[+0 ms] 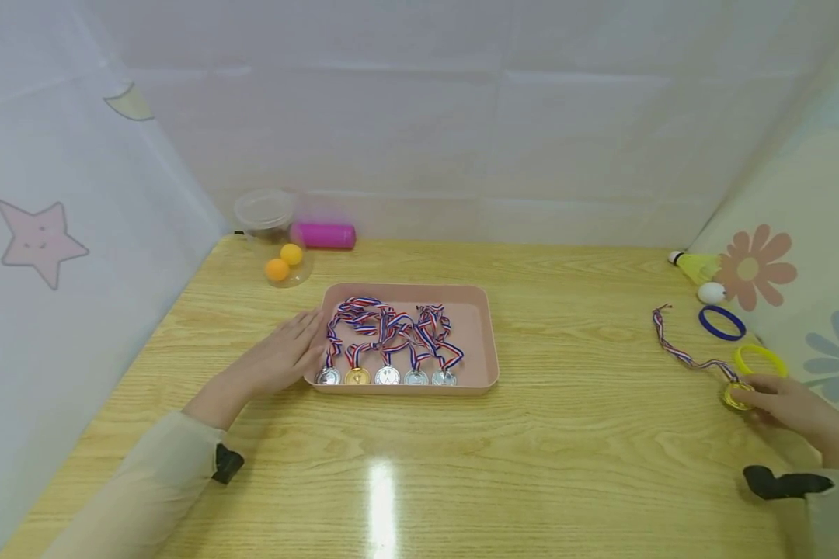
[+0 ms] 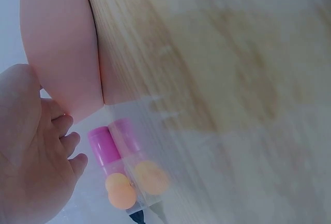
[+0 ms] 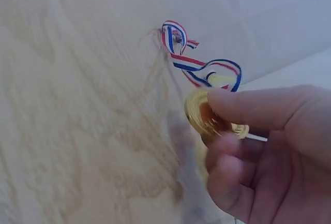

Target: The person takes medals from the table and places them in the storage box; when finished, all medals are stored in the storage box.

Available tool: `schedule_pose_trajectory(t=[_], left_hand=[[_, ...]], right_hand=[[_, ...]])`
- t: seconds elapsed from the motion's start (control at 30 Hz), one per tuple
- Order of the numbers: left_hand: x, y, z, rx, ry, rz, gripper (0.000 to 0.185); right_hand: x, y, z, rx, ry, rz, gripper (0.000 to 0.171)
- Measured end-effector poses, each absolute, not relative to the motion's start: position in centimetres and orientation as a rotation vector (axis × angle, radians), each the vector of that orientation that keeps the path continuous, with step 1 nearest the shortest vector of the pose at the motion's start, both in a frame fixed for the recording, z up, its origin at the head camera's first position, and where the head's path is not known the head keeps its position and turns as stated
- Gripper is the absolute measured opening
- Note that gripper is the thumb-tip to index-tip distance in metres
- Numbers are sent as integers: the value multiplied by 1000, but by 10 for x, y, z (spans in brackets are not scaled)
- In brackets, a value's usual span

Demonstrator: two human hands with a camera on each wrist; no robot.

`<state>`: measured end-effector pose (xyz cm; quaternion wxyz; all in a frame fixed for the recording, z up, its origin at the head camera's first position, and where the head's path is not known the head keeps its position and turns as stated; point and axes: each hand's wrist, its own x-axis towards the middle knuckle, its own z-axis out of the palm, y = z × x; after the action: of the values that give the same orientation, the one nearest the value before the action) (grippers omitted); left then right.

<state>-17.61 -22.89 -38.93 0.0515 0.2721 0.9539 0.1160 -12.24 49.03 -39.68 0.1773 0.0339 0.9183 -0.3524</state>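
Observation:
In the head view a pink tray (image 1: 481, 341) lies on the wooden table. Inside it several medals rest in a row along the front wall, among them a gold medal (image 1: 357, 376) and a silver medal (image 1: 388, 376), their striped ribbons bunched behind. My left hand (image 1: 283, 355) rests against the tray's left wall with fairly straight fingers. Far to the right, my right hand (image 1: 797, 407) pinches another gold medal (image 3: 195, 111) between thumb and fingers. That medal's red, white and blue ribbon (image 1: 678, 355) trails away over the table.
Two orange balls (image 1: 277, 270), a magenta cylinder (image 1: 330, 236) and a clear container (image 1: 264, 208) stand at the back left. Along the right side lie a yellow shuttlecock (image 1: 696, 267), a white ball (image 1: 710, 293), a blue ring (image 1: 703, 323) and a yellow ring (image 1: 776, 360).

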Motion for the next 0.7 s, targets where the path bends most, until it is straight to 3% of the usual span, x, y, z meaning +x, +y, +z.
schedule_pose_trajectory(t=[0.13,0.37,0.57,0.7], left_hand=[[-176,-229,-389,825,2902,346,57],[-175,-228,-388,811,2900,348,57],[-174,-228,-387,813,2907,348,57],[-174,-228,-387,816,2905,346,57]], right_hand=[[-127,487,-395,87,2446,-1230,48],[-135,478,-386,-13,2492,-1288,54],[-145,466,-376,-104,2382,-1544,25],[-154,453,-370,-151,2202,-1784,32]])
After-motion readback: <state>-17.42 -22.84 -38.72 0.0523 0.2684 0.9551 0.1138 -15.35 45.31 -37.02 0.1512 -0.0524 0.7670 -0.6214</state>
